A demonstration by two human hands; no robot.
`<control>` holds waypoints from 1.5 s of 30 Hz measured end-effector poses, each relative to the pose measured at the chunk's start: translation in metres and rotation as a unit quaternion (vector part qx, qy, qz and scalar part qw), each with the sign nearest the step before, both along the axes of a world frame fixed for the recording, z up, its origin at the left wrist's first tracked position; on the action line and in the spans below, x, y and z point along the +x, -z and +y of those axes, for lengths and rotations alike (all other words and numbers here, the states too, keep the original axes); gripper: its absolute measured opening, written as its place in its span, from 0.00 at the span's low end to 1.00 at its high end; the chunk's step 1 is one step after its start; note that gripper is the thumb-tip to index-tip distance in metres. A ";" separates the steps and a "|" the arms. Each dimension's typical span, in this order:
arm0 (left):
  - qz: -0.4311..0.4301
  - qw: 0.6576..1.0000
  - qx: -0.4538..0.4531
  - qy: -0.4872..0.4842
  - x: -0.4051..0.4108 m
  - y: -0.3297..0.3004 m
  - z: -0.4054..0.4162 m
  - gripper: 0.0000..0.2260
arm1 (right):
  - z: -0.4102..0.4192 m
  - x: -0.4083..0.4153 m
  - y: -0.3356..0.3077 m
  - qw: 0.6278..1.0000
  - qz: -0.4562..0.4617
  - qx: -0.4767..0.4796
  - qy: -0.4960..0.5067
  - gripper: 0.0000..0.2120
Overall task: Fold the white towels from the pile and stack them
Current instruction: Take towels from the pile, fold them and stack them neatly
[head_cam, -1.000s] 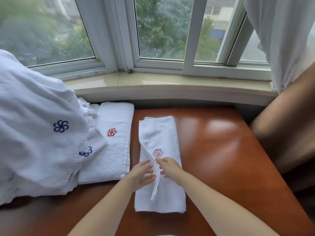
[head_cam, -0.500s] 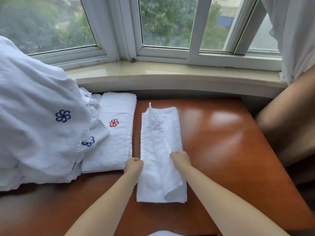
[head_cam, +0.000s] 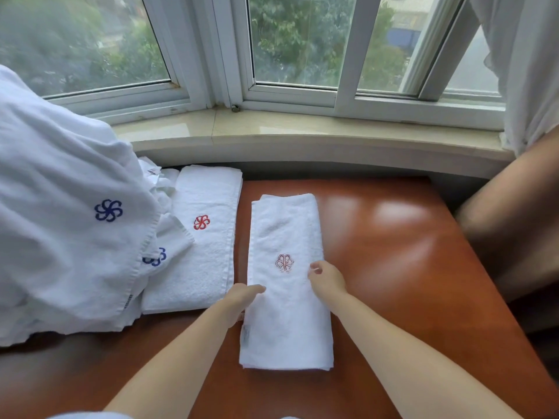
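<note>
A white towel (head_cam: 286, 285) folded into a long narrow strip lies at the centre of the frame on the reddish-brown bench (head_cam: 393, 267), a pale red flower emblem (head_cam: 284, 263) facing up. The left hand (head_cam: 242, 299) rests on the strip's left edge with its fingers laid fairly straight over the cloth. The right hand (head_cam: 326, 279) sits at the right edge, fingers loosely curled; whether they pinch the fabric cannot be told. Just left lies a folded towel with a red emblem (head_cam: 199, 237). The unfolded pile (head_cam: 66, 222), with blue emblems, fills the left of the frame, overlapping that folded towel.
</note>
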State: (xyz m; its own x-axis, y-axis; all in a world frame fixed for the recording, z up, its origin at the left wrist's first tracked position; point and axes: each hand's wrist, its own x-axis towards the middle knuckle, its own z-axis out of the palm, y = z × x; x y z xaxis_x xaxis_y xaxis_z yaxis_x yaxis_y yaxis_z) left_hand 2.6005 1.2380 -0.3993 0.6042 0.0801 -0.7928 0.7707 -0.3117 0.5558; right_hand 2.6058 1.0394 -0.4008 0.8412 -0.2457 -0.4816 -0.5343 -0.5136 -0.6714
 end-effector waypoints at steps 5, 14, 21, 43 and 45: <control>-0.089 0.996 -0.004 -0.012 0.038 -0.004 -0.008 0.19 | -0.013 0.028 0.000 0.996 0.043 -0.055 -0.049 0.20; -0.166 0.982 -0.029 -0.088 0.135 -0.006 -0.016 0.15 | -0.010 0.100 0.008 0.999 0.001 -0.052 0.005 0.23; -0.064 0.977 -0.194 -0.066 0.187 -0.013 -0.025 0.10 | -0.009 0.138 0.019 0.998 -0.026 -0.017 0.052 0.24; -0.154 0.980 -0.097 0.074 0.133 0.013 -0.015 0.16 | 0.013 0.084 0.024 0.976 -0.020 -0.209 -0.058 0.33; -0.106 0.987 -0.091 0.080 0.126 0.010 -0.014 0.06 | 0.009 0.062 0.035 0.946 -0.019 -0.279 -0.163 0.31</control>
State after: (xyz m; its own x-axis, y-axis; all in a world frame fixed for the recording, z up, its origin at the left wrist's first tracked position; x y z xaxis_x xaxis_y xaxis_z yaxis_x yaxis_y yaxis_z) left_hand 2.7267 1.2244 -0.4093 0.7519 -0.1620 -0.6391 0.5798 -0.2991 0.7579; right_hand 2.6678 1.0487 -0.4363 0.9304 -0.1772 -0.3210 -0.2671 -0.9273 -0.2622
